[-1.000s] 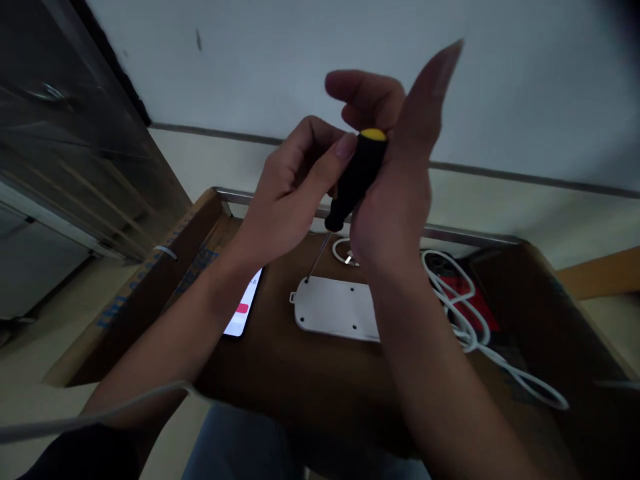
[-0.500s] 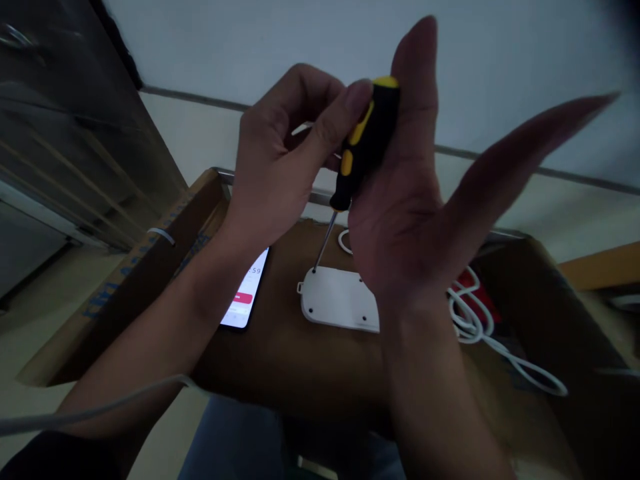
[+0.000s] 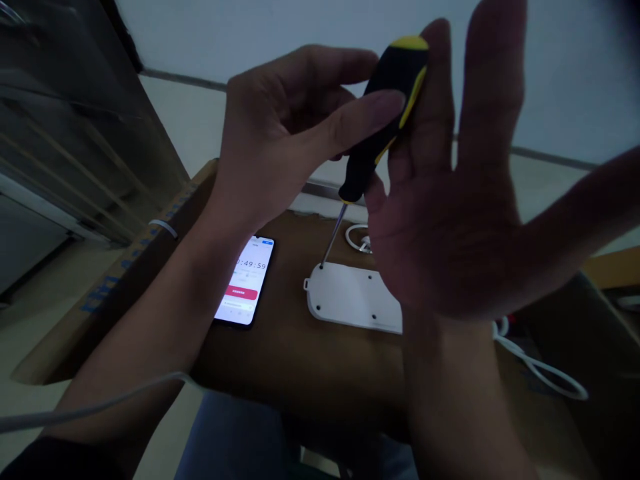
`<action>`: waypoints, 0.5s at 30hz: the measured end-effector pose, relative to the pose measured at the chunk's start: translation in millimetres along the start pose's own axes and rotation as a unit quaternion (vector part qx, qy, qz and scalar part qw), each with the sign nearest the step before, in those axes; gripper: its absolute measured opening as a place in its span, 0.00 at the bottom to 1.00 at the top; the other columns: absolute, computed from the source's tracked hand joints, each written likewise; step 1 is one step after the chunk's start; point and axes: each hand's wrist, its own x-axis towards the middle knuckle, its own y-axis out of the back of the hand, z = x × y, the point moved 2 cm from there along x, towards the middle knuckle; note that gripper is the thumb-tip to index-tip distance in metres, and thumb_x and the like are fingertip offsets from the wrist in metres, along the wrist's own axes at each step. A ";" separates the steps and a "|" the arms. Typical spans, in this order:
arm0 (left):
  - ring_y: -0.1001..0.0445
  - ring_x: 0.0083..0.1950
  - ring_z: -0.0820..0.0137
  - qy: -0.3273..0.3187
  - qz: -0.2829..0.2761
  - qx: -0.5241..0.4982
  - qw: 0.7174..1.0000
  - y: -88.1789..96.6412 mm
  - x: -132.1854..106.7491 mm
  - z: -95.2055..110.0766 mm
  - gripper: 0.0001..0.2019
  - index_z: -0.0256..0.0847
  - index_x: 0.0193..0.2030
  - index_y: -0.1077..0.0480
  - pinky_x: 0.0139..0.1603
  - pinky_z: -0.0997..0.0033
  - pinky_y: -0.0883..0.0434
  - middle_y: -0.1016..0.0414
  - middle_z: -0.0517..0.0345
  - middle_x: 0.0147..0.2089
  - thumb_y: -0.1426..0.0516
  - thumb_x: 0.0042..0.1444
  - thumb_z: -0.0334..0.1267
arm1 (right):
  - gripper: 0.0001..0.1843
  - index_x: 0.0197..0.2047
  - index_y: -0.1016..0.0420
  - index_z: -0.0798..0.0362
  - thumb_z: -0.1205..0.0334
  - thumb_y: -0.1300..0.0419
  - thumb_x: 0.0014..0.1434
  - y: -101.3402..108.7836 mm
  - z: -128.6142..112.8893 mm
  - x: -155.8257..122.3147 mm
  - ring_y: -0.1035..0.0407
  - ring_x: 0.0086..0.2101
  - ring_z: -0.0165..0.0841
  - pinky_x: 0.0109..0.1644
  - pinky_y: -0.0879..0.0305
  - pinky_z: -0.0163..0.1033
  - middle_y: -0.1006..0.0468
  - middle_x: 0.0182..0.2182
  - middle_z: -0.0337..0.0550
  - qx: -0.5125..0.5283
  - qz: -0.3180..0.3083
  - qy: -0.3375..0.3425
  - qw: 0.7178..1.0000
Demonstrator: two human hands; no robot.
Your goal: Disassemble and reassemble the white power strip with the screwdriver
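My left hand (image 3: 295, 127) is closed around the handle of a black and yellow screwdriver (image 3: 385, 100), thumb lying along it. The screwdriver leans to the right, and its thin shaft runs down to a hole at the upper left corner of a white power strip (image 3: 350, 297), seen from its back with several dark screw holes. My right hand (image 3: 465, 220) is open beside the handle, palm showing and fingers stretched upward; its finger side is against or very near the handle. Behind my right wrist, the strip's right end is hidden.
A lit phone (image 3: 245, 283) lies left of the strip on the brown cardboard (image 3: 280, 353). Loops of white cable (image 3: 545, 370) lie at the right, and a smaller loop (image 3: 356, 235) behind the strip. Cardboard box walls (image 3: 125, 273) rise at the sides; a pale wall stands behind.
My right hand has turned its palm more toward me, with its fingers more spread. The screwdriver handle has rolled and tilted further right; my left thumb has moved along it.
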 end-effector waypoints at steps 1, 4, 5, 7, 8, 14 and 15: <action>0.18 0.37 0.76 0.003 -0.010 -0.005 1.000 0.8 0.2 -1.1 0.11 0.34 0.51 0.25 0.41 0.71 0.21 0.19 0.68 0.36 0.34 0.64 0.33 | 0.47 0.74 0.42 0.20 0.40 0.90 0.69 0.7 2.0 -1.2 0.60 0.79 0.25 0.83 0.46 0.39 0.53 0.76 0.04 0.065 0.010 -0.005 0.998; 0.20 0.36 0.76 0.017 -0.014 -0.026 0.999 -2.9 -0.5 2.2 0.03 0.37 0.48 0.30 0.42 0.68 0.21 0.24 0.68 0.34 0.40 0.70 0.31 | 0.43 0.64 0.30 0.15 0.44 0.83 0.73 0.7 5.9 -7.3 0.60 0.79 0.26 0.82 0.46 0.40 0.44 0.72 -0.02 0.137 0.023 -0.039 0.990; 0.21 0.34 0.78 0.016 -0.005 -0.023 1.000 -5.2 -0.9 5.1 0.01 0.38 0.44 0.30 0.41 0.70 0.22 0.26 0.68 0.32 0.41 0.70 0.30 | 0.41 0.64 0.29 0.15 0.41 0.81 0.73 0.5 5.2 -9.4 0.60 0.79 0.27 0.82 0.44 0.42 0.43 0.72 -0.01 0.126 0.026 -0.039 0.991; 0.23 0.34 0.79 0.001 0.025 0.012 1.000 -9.7 -1.7 12.3 0.08 0.41 0.37 0.30 0.39 0.72 0.24 0.29 0.68 0.31 0.37 0.67 0.34 | 0.38 0.66 0.30 0.15 0.35 0.77 0.73 -0.3 1.4 -12.2 0.62 0.80 0.31 0.82 0.43 0.46 0.45 0.73 0.03 0.103 0.028 -0.030 0.994; 0.21 0.37 0.77 -0.011 0.039 0.038 0.998 -11.6 -2.2 16.1 0.12 0.41 0.34 0.31 0.39 0.72 0.24 0.30 0.68 0.31 0.33 0.63 0.39 | 0.38 0.65 0.30 0.15 0.31 0.75 0.72 -0.7 -1.1 -12.9 0.61 0.80 0.32 0.82 0.43 0.47 0.45 0.73 0.04 0.099 0.026 -0.027 0.994; 0.13 0.46 0.66 0.003 0.036 0.042 0.998 -14.5 -8.5 21.0 0.13 0.35 0.39 0.24 0.45 0.66 0.17 0.23 0.67 0.36 0.28 0.55 0.39 | 0.23 0.54 0.17 0.28 0.44 0.55 0.77 0.4 3.7 -13.3 0.40 0.73 0.36 0.72 0.31 0.44 0.26 0.64 0.23 0.212 0.100 -0.030 0.972; 0.13 0.49 0.65 0.011 0.034 0.034 0.999 -11.2 -8.2 17.3 0.12 0.33 0.42 0.24 0.47 0.66 0.17 0.22 0.67 0.39 0.29 0.56 0.36 | 0.21 0.55 0.17 0.31 0.46 0.52 0.76 0.5 10.9 -13.4 0.32 0.68 0.36 0.69 0.28 0.44 0.23 0.61 0.28 0.217 0.125 -0.040 0.967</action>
